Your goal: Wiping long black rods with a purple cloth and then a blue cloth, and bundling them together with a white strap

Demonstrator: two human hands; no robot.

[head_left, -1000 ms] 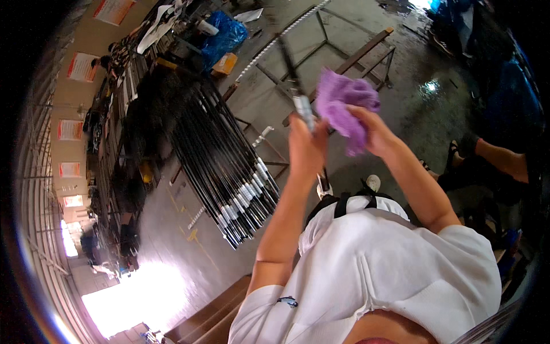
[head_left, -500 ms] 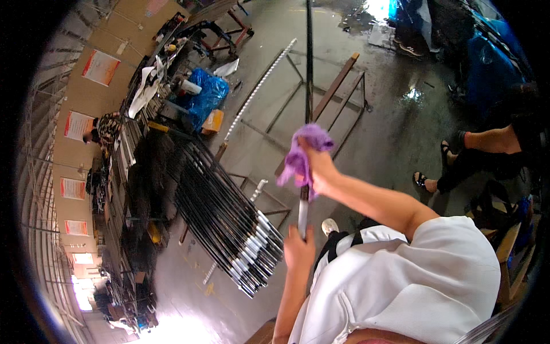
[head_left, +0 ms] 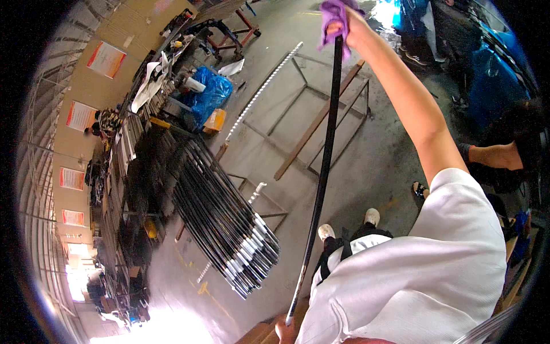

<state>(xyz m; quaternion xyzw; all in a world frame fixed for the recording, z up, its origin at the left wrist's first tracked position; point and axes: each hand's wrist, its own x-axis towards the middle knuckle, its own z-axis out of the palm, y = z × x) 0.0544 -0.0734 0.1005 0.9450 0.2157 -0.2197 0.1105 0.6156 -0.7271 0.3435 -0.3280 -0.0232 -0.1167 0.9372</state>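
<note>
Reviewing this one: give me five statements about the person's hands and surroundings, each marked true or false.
1. The right hand holds a purple cloth at the black pole. True.
2. The left hand is off the black pole. False: it grips the near end.
3. The stack of poles lies left of the black pole. True.
4. The orange box is right of the black pole. False: it is left, beside the blue bag.
5. A blue bag is in view. True.

Slanted black pole (head_left: 327,149), crumpled purple cloth (head_left: 331,12) against it
</note>
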